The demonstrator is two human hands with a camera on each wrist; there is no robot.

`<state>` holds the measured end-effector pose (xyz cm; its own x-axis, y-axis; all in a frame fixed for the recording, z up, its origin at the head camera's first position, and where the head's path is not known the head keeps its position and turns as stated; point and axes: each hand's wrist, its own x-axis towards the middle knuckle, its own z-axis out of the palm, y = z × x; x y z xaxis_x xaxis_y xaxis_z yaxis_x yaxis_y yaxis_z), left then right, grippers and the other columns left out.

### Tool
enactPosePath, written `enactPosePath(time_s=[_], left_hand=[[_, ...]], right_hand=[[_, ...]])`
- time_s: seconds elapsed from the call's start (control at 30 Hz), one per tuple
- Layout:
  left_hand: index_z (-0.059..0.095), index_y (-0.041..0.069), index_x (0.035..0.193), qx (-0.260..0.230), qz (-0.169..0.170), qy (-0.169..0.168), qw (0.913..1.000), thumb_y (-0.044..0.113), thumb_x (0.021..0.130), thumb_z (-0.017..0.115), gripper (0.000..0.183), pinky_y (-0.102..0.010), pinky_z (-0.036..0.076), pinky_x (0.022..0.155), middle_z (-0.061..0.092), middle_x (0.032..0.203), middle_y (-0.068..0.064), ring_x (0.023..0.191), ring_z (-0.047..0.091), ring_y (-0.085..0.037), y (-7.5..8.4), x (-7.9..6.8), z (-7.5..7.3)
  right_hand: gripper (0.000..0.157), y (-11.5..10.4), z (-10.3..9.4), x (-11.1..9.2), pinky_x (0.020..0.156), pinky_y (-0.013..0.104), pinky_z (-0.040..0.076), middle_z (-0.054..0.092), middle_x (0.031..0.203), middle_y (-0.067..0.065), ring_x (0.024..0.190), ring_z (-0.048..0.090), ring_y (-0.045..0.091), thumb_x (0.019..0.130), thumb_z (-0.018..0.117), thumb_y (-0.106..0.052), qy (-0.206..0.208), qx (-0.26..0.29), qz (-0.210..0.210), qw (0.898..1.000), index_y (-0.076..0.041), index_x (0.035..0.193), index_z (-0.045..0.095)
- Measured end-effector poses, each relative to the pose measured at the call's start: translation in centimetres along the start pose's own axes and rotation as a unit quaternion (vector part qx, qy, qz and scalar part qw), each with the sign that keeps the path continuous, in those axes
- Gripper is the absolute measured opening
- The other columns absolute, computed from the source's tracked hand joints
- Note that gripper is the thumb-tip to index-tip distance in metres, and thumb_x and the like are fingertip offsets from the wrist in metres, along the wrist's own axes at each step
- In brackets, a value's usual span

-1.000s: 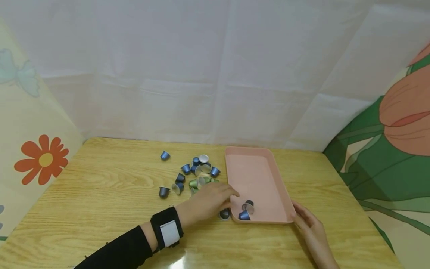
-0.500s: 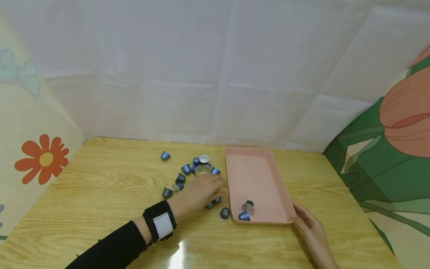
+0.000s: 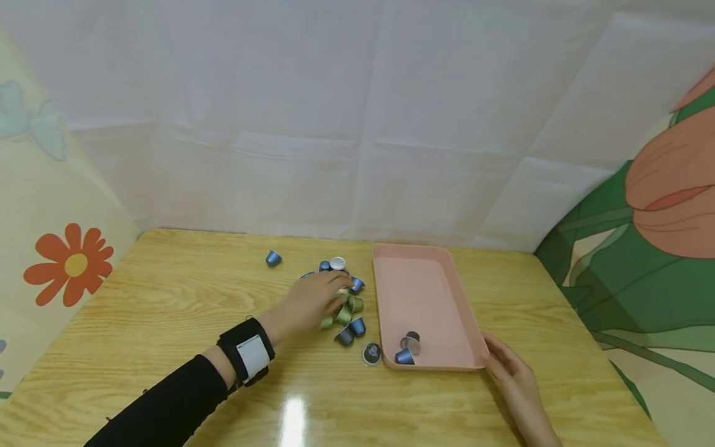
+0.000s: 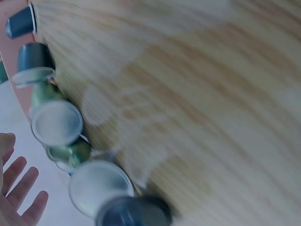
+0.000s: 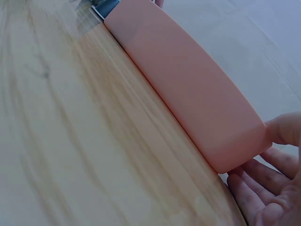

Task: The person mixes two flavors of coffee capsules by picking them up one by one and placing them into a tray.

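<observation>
Coffee capsules lie in a loose heap on the wooden table, with my left hand (image 3: 307,304) reaching over them from the left. Its fingers (image 4: 21,188) are spread and relaxed in the left wrist view, beside green capsules (image 3: 344,315) and pale-lidded ones. Part of the heap is hidden beneath this hand. To the right is a shallow pink tray (image 3: 416,279); a blue capsule (image 3: 404,356) and a dark capsule (image 3: 413,336) lie at its near end. My right hand (image 3: 516,379) grips the tray's near right corner, thumb at the rim and fingers around the outside.
A dark capsule (image 3: 371,353) stands just left of the tray's near corner. One blue capsule (image 3: 273,258) lies apart at the back left. A white cloth (image 3: 268,124) hangs behind the wooden table (image 3: 184,292).
My left hand has moved left from the tray's edge, back over the heap. Green and dark capsules near the tray now show. The right hand stays at the tray corner.
</observation>
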<state>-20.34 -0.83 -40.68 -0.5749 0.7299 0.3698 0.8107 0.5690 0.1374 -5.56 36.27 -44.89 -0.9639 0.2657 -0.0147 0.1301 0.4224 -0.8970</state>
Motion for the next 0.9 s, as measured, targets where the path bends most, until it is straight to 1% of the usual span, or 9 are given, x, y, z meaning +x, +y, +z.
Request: enactPosePath(time_s=[0.13,0.23,0.37,0.53,0.67,0.77,0.83,0.9], left_hand=[[0.062,0.009,0.126,-0.006,-0.008,0.006,0.9999,0.015,0.095,0.069,0.032,-0.037,0.054,0.088,0.063,0.123,-0.006,0.103,0.064,-0.023,-1.1,-0.1,-0.1],[0.064,0.011,0.124,-0.012,-0.013,0.003,0.9998,0.013,0.095,0.068,0.03,-0.037,0.054,0.087,0.064,0.121,-0.004,0.102,0.063,-0.022,-1.7,-0.1,-0.3],[0.065,0.01,0.123,-0.007,-0.029,-0.005,0.9995,0.012,0.095,0.067,0.028,-0.04,0.052,0.091,0.065,0.121,-0.006,0.107,0.063,-0.024,-2.5,-0.1,-0.6],[0.064,0.008,0.125,0.003,-0.056,-0.009,0.9984,0.017,0.096,0.067,0.031,-0.045,0.05,0.095,0.064,0.124,-0.01,0.113,0.061,-0.028,-3.3,-0.5,-0.7],[0.064,0.008,0.126,0.03,-0.054,0.013,0.998,0.018,0.096,0.068,0.032,-0.044,0.05,0.095,0.062,0.127,-0.011,0.116,0.059,-0.029,-4.4,-1.1,-0.6],[0.064,0.007,0.125,0.038,-0.054,0.03,0.9973,0.016,0.095,0.068,0.031,-0.046,0.05,0.096,0.06,0.131,-0.012,0.119,0.057,-0.031,-5.1,-1.5,-0.8],[0.064,0.006,0.125,0.035,-0.064,0.03,0.9969,0.016,0.096,0.067,0.031,-0.048,0.049,0.097,0.059,0.133,-0.013,0.121,0.056,-0.033,-5.5,-1.7,-1.1],[0.064,0.006,0.126,0.037,-0.079,0.024,0.9959,0.016,0.097,0.066,0.031,-0.05,0.047,0.099,0.058,0.134,-0.014,0.122,0.055,-0.034,-5.9,-1.9,-1.3]], right_hand=[[0.057,0.0,-0.1,0.0,0.088,0.003,0.037,0.05,0.125,-0.023,0.108,0.042,-0.022,0.102,0.054,-0.037,-0.003,-0.005,0.003,1.0,-0.002,0.147,0.044],[0.057,0.0,-0.1,0.0,0.087,0.003,0.037,0.05,0.127,-0.02,0.107,0.042,-0.022,0.102,0.054,-0.038,-0.001,-0.01,0.007,1.0,-0.003,0.147,0.045],[0.058,0.0,0.0,0.0,0.087,0.003,0.038,0.05,0.123,-0.025,0.106,0.042,-0.023,0.102,0.055,-0.037,0.001,-0.007,0.006,1.0,-0.002,0.146,0.045],[0.057,0.1,0.0,0.1,0.087,0.003,0.038,0.049,0.119,-0.03,0.106,0.043,-0.023,0.102,0.055,-0.036,0.0,0.002,0.004,1.0,-0.001,0.146,0.045],[0.058,0.2,0.1,0.0,0.087,0.003,0.038,0.049,0.12,-0.031,0.107,0.043,-0.022,0.102,0.055,-0.036,-0.002,0.005,0.004,1.0,-0.001,0.147,0.044],[0.057,0.2,0.0,0.0,0.087,0.003,0.038,0.049,0.121,-0.03,0.107,0.043,-0.022,0.102,0.055,-0.036,-0.003,0.005,0.005,1.0,-0.002,0.147,0.044],[0.057,0.2,0.0,0.0,0.087,0.003,0.037,0.049,0.12,-0.03,0.107,0.042,-0.023,0.102,0.055,-0.036,-0.002,0.004,0.007,1.0,-0.002,0.147,0.044],[0.057,0.2,0.0,-0.1,0.087,0.003,0.037,0.049,0.12,-0.03,0.107,0.042,-0.023,0.102,0.055,-0.036,-0.001,0.005,0.008,1.0,-0.002,0.147,0.044]])
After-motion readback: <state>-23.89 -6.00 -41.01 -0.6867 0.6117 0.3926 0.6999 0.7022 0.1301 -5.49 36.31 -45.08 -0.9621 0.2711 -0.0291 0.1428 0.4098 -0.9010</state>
